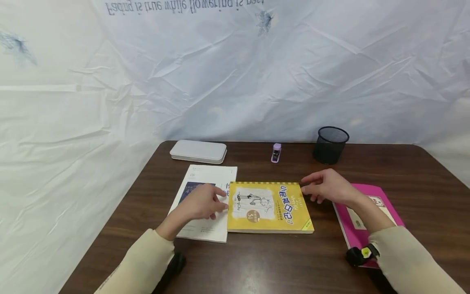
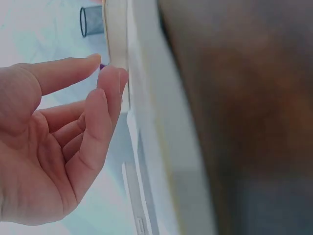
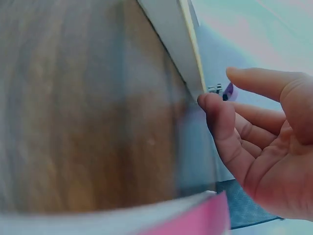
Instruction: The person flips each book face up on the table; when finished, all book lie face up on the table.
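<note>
A yellow comic book [image 1: 268, 208] lies flat in the middle of the table, its right part on the wood. Its left edge meets a white book [image 1: 205, 228] with a dark blue picture. My left hand [image 1: 207, 202] hovers over the white book, fingertips right at the yellow book's left edge. At the upper right corner of the yellow book is my right hand [image 1: 328, 188], its fingertips close to the edge. Both hands have loosely bent fingers; in the left wrist view the left palm [image 2: 44, 161] has nothing in it, nor has the right palm [image 3: 288, 161].
Under my right forearm lies a pink book [image 1: 367, 192]. Along the back of the table stand a white flat case [image 1: 198, 151], a small purple correction tape [image 1: 276, 153] and a black mesh pen holder [image 1: 330, 145]. White sheeting [image 1: 257, 90] hangs behind the table [image 1: 415, 167].
</note>
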`<action>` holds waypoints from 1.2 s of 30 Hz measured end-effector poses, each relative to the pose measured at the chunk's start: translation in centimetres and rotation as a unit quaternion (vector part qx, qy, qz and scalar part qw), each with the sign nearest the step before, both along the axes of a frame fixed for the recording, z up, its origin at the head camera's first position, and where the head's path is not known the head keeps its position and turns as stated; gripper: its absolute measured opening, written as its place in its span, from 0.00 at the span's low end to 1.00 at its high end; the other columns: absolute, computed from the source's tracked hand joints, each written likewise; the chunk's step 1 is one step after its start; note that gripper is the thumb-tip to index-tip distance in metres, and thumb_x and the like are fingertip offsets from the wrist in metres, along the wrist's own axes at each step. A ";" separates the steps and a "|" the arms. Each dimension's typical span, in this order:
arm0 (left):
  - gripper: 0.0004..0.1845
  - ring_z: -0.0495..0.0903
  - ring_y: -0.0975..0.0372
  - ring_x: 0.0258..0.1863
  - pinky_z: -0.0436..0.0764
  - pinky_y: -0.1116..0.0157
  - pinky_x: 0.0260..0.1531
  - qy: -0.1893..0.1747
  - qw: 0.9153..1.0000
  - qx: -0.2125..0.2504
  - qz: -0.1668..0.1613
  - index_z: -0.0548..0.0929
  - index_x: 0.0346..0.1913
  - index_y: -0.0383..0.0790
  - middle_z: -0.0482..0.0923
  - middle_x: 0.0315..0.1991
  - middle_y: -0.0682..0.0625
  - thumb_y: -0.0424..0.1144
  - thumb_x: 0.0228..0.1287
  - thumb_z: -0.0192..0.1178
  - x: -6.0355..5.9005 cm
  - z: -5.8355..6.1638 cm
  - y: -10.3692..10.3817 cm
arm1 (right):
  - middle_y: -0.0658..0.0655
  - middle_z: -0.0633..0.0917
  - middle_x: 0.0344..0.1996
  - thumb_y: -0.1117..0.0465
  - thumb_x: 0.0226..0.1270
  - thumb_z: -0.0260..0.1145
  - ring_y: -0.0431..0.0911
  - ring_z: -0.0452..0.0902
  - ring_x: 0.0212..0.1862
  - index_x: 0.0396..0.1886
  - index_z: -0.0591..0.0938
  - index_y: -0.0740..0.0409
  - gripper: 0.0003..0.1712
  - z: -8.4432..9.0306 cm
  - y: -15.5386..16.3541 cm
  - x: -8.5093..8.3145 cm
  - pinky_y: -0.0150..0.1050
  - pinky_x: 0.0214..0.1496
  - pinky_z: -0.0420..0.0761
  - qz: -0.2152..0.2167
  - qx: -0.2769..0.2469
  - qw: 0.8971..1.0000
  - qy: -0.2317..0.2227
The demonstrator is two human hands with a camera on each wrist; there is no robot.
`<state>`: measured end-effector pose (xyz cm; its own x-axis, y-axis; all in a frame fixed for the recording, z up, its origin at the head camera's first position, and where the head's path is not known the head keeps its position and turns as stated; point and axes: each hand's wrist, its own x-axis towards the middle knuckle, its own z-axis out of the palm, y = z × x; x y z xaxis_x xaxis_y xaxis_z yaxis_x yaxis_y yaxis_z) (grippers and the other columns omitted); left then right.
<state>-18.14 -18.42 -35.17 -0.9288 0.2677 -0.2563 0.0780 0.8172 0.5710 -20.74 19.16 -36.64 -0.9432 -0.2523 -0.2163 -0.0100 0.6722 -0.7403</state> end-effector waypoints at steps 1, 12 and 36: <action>0.21 0.83 0.61 0.20 0.75 0.67 0.22 0.004 1.000 0.004 0.000 0.86 0.62 0.37 0.85 0.30 0.51 0.39 0.68 0.72 -0.4 0.1 0.1 | 0.56 0.91 0.36 0.55 0.71 0.73 0.47 0.84 0.32 0.66 0.80 0.70 0.31 0.2 0.1 0.2 0.41 0.36 0.88 0.001 0.004 1.000 0.005; 0.21 0.87 0.57 0.40 0.83 0.61 0.38 0.064 0.998 0.019 0.019 0.84 0.66 0.41 0.86 0.52 0.45 0.41 0.74 0.66 -3.4 -0.3 1.6 | 0.54 0.90 0.32 0.52 0.69 0.75 0.48 0.84 0.31 0.65 0.82 0.69 0.32 1.4 0.9 3.5 0.41 0.34 0.87 0.046 0.019 0.999 -0.018; 0.17 0.79 0.58 0.40 0.75 0.65 0.34 0.062 0.998 0.000 0.027 0.87 0.63 0.41 0.86 0.54 0.45 0.37 0.74 0.66 -5.2 -2.1 1.7 | 0.54 0.85 0.23 0.55 0.54 0.85 0.48 0.82 0.23 0.60 0.82 0.63 0.36 0.3 -0.8 5.8 0.42 0.30 0.85 0.027 0.055 0.996 -0.072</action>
<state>-23.39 -16.68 -37.23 -0.9663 0.2173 -0.1382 0.1048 0.8219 0.5599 -14.93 18.38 -36.37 -0.8863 -0.2693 -0.3768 0.0521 0.7505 -0.6588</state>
